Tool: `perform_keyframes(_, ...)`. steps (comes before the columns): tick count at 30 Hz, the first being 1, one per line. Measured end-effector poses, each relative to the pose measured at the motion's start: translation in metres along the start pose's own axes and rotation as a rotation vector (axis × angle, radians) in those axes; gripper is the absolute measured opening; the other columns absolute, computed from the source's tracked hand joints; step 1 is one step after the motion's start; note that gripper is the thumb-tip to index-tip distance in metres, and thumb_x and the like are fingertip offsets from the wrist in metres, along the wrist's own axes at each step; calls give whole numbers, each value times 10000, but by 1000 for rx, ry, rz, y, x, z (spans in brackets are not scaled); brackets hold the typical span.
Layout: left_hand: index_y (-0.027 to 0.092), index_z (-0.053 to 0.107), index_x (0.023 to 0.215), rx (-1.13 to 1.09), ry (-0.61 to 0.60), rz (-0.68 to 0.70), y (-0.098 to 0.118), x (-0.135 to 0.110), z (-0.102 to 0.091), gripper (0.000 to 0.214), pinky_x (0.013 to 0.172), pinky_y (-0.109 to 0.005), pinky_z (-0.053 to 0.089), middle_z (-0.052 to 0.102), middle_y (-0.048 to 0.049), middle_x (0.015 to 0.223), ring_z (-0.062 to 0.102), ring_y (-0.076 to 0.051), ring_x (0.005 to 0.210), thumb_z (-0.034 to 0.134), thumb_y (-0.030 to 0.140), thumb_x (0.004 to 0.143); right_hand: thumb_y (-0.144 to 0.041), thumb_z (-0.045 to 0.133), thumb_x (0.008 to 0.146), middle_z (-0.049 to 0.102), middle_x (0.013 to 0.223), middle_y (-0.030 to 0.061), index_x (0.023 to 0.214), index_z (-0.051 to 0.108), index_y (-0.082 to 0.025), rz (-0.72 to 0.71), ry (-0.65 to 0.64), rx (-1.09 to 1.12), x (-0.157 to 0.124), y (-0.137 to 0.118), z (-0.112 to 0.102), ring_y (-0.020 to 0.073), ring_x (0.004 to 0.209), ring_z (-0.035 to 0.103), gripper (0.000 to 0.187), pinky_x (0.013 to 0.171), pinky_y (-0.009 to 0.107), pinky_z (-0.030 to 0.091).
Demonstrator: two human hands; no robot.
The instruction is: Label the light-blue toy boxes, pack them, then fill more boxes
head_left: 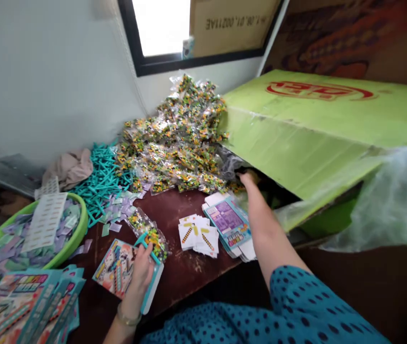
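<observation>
My left hand (143, 267) is closed on a printed teal cardboard box (152, 289) at the table's front edge. A clear bag of colored beads (156, 242) lies at the box's upper end, by my fingertips; I cannot tell if it is partly inside. Under my left wrist area lies the box's printed picture side (115, 265). My right arm stretches forward, and my right hand (247, 177) reaches under the flap of a large green carton (296, 153), beside the bead bags. Its fingers are hidden in the dark opening.
Bead bags (178, 138) are heaped against the wall, with teal sticks (99, 179) to their left. White cards (199, 235) and flat boxes (227, 222) lie mid-table. A green basket (81, 224) holds small packets; printed boxes (27, 301) stack in front. Plastic film (393, 196) hangs at right.
</observation>
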State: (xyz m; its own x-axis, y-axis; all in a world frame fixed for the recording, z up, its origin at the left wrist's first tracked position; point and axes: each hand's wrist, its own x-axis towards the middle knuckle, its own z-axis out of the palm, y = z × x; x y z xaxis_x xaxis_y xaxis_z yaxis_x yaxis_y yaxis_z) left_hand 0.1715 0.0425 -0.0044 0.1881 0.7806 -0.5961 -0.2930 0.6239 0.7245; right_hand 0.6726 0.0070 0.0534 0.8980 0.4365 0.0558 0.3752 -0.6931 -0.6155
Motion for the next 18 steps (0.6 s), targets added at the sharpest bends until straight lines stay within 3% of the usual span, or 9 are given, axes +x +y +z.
perform_keyframes(3, 227, 649, 1044, -49, -28, -4, -5, -2, 6, 183, 984, -334, 615, 769, -29, 985, 769, -179, 951, 655, 99, 914, -216, 699, 873, 755, 937, 235, 938, 754, -52, 38, 47, -26, -10, 10, 20, 292, 883, 730, 185, 788, 378, 548)
perform_keyframes(5, 202, 657, 1059, -45, -62, 10, -6, -3, 7, 201, 1011, -380, 606, 774, -40, 992, 770, -203, 965, 700, 114, 883, -260, 616, 918, 744, 1040, 262, 1002, 751, -68, 20, 112, -54, -25, 23, 25, 333, 993, 716, 249, 855, 421, 544)
perform_keyframes(8, 182, 670, 1058, -26, -76, 33, -3, -7, 6, 284, 1035, -406, 586, 775, -40, 969, 765, -217, 967, 795, 151, 805, -296, 486, 965, 685, 1217, 282, 1146, 700, -89, -107, 365, -63, -54, 41, 20, 365, 1173, 654, 348, 975, 475, 512)
perform_keyframes(11, 166, 675, 1035, -20, -92, 49, -1, -10, 6, 337, 1069, -434, 556, 771, -46, 935, 756, -234, 1005, 849, 188, 747, -352, 435, 1006, 704, 1157, 218, 1260, 627, -141, -258, 520, 33, -77, 46, 12, 335, 1076, 694, 382, 925, 449, 541)
perform_keyframes(14, 167, 677, 1023, -39, -112, 42, -4, -9, 7, 346, 1088, -439, 541, 775, -50, 953, 748, -237, 1045, 862, 194, 732, -373, 477, 1009, 713, 1144, 197, 1254, 618, -162, -234, 412, 68, -79, 38, 13, 317, 1041, 703, 353, 944, 451, 533)
perform_keyframes(16, 176, 683, 1040, -65, -131, 42, -10, -9, 5, 345, 1079, -434, 548, 779, -47, 971, 747, -232, 1053, 857, 194, 743, -328, 561, 959, 723, 1096, 184, 1135, 650, -146, -161, 290, 85, -68, 32, 21, 297, 1010, 694, 268, 965, 450, 527)
perform_keyframes(18, 176, 687, 1056, -86, -168, 45, -16, -12, 2, 344, 1065, -437, 559, 781, -52, 983, 746, -238, 1072, 853, 204, 757, -262, 646, 891, 721, 1031, 136, 992, 647, -155, -59, 175, 384, -53, 30, 28, 245, 966, 677, 146, 956, 408, 535)
